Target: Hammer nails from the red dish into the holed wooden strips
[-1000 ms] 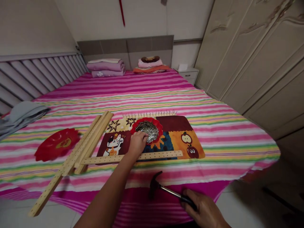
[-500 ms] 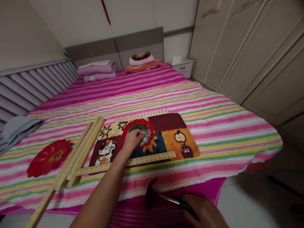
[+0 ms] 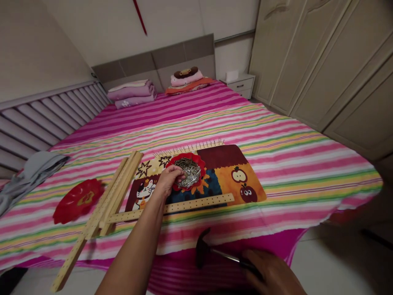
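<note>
Blurrily, the right grip (image 3: 273,272) clasps a hammer (image 3: 226,256); left grip (image 3: 170,178) pinched, contents unclear.

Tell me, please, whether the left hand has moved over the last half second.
Yes: judged against the red bowl, the left hand has shifted left, towards the bowl's left rim.
</note>
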Demonstrator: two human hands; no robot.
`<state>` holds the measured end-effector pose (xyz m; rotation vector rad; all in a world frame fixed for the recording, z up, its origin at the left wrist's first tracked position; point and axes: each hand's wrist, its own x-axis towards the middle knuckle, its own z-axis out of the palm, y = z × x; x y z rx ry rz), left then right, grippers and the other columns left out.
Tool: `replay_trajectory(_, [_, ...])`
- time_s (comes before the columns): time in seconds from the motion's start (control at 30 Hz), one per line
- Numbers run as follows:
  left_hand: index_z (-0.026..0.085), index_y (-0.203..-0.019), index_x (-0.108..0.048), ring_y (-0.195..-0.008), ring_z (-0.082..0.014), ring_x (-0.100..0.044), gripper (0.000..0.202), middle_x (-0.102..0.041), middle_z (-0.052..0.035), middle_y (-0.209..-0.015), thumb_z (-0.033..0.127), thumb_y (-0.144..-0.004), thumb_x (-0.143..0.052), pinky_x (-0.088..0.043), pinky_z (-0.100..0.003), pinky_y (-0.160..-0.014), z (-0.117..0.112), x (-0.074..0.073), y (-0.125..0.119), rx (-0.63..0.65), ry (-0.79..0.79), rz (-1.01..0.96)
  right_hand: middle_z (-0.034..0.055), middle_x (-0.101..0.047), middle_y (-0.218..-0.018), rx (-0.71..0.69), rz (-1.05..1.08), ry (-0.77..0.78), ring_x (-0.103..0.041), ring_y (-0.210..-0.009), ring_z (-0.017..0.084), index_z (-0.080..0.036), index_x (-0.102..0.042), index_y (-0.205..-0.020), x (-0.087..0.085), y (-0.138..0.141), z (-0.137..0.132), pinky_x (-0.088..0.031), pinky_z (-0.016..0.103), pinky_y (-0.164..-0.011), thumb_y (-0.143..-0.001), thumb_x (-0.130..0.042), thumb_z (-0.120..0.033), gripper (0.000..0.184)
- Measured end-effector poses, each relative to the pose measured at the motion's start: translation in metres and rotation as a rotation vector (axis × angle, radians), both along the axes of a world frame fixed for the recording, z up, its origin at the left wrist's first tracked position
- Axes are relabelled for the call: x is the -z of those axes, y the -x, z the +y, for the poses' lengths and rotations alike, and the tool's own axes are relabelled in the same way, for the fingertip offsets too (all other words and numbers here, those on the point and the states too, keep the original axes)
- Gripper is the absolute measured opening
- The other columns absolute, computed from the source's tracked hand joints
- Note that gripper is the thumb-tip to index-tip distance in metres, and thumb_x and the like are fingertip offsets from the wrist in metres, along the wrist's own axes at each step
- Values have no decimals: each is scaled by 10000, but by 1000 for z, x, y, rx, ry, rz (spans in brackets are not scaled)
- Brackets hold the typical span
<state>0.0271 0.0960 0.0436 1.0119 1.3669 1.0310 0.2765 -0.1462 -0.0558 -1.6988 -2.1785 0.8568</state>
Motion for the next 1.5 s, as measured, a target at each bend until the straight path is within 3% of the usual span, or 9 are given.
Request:
replay_trajectory(0.27, [148,-606,-618,-517,-70,-483,172,-583,31,-585,270,-508,-689,-384,-188,-476,0,18,10,-11,-104,-10,4,-677,-792,3,-26,-25,-640,-698,208,-268,-571,-888,-4,4,-2,-422,303,-587,-792,-502,-214,129])
replay_trajectory(0.43, [138,-652,-654,-489,-56,-454,225,-586,25,-592,301,-506,-707,-372,-184,-457,-1,20,13,-25,-106,-46,4,-680,-789,9,-35,-38,-647,-692,206,-276,-560,-898,-2,6,-2,-429,298,-583,-791,-504,-209,137])
replay_trajectory(0.73, [133,-727,-563,-701,-135,-625,264,-638,-29,-741,315,-593,-701,-524,-226,-541,-11,11,6,-37,-134,-185,12,-684,-811,-15,-74,-23,-653,-704,209,-261,-566,-912,-3,8,0,-436,299,-589,-816,-495,-223,124])
replay_trajectory(0.87, [157,-844,-497,-610,-140,-646,290,-619,-7,-689,344,-688,-656,-514,-226,-478,-15,13,-2,17,-121,-198,23,-689,-833,-19,-84,2,-655,-724,216,-253,-573,-942,-3,8,0,-439,303,-600,-819,-496,-226,147])
replay_trajectory(1.0, [158,-971,-521,-535,-134,-631,301,-588,25,-625,253,-704,-623,-492,-211,-427,-18,14,-10,55,-102,-183,29,-687,-845,-13,-85,7,-651,-730,217,-248,-575,-950,-3,8,0,-434,303,-600,-823,-493,-228,152])
replay_trajectory(1.13, [103,-845,-590,-573,-127,-644,175,-617,-15,-649,165,-682,-604,-536,-229,-521,-21,6,-13,62,-16,-193,25,-678,-820,-14,-81,-11,-639,-706,204,-243,-572,-913,-4,9,1,-413,291,-580,-819,-486,-212,131])
replay_trajectory(1.23, [98,-870,-619,-641,-140,-665,263,-659,-40,-726,151,-619,-675,-550,-239,-586,-26,1,-16,153,8,-199,23,-666,-785,-11,-93,-27,-620,-666,196,-236,-562,-871,-8,11,2,-384,287,-552,-822,-478,-207,102])
replay_trajectory(1.4, [131,-783,-673,-467,-91,-556,237,-620,-7,-619,328,-653,-689,-417,-183,-384,-40,5,-31,321,-31,28,14,-637,-731,4,-85,-31,-583,-626,184,-229,-540,-797,-14,12,2,-354,286,-548,-809,-489,-195,63])
replay_trajectory(1.5, [153,-678,-693,-461,-45,-494,177,-620,-2,-688,326,-647,-684,-397,-164,-393,-48,10,-47,338,-155,132,0,-618,-713,38,26,-3,-567,-624,169,-231,-536,-775,-18,8,2,-362,274,-559,-796,-490,-180,72])
